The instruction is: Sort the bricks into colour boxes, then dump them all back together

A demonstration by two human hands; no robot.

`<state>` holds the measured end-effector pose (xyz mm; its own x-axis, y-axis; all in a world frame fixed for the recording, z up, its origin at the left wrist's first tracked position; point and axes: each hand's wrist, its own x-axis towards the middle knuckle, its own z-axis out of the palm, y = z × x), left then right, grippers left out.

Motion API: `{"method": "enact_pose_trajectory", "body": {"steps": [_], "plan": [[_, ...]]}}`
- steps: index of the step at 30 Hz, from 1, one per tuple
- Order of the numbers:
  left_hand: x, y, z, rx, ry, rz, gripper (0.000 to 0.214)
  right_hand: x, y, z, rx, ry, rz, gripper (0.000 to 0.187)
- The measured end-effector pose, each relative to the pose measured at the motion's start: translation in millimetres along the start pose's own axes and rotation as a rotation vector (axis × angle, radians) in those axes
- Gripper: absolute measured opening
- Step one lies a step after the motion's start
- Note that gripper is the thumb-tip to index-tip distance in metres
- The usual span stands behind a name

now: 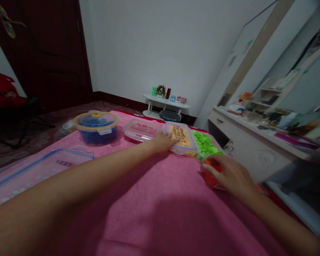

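My left hand (164, 142) lies with its fingers stretched out at the near left edge of a lidded plastic container (184, 137) with yellow contents and dark lettering on the lid. Close by on its left is a flat clear box (141, 129) with a pinkish-red lid area. At the right, my right hand (230, 174) curls around a small container of red-orange pieces (212, 173); motion blurs it, and the hand covers part of it. Between the two hands, a container of bright green pieces (206, 144) shows no lid over its top.
A round container (97, 129) with blue contents and a yellow-rimmed lid stands on the pink cloth (160, 206). A large clear lid or box (50, 167) with a blue seal lies at the left. A cluttered dresser (256, 142) borders the right side; a low white shelf (166, 101) stands behind.
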<state>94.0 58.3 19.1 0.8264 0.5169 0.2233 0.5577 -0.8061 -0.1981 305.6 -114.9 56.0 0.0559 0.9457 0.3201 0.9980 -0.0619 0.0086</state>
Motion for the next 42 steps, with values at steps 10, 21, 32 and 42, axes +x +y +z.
{"method": "enact_pose_trajectory", "body": {"steps": [10, 21, 32, 42], "plan": [[8, 0, -2.8, -0.095, -0.028, 0.015, 0.062, -43, 5, 8, -0.042, 0.042, -0.191, 0.041], [6, 2, 1.8, -0.120, 0.002, 0.008, 0.062, -67, -13, 1, -0.166, 0.103, -0.268, 0.021], [7, 2, 0.1, -0.081, -0.014, 0.013, 0.063, -79, -108, -33, 0.234, 0.029, -0.446, 0.019], [5, 4, 0.0, -0.076, -0.011, 0.007, 0.069, 60, 109, 27, 0.287, 0.045, 0.544, 0.017]]}}
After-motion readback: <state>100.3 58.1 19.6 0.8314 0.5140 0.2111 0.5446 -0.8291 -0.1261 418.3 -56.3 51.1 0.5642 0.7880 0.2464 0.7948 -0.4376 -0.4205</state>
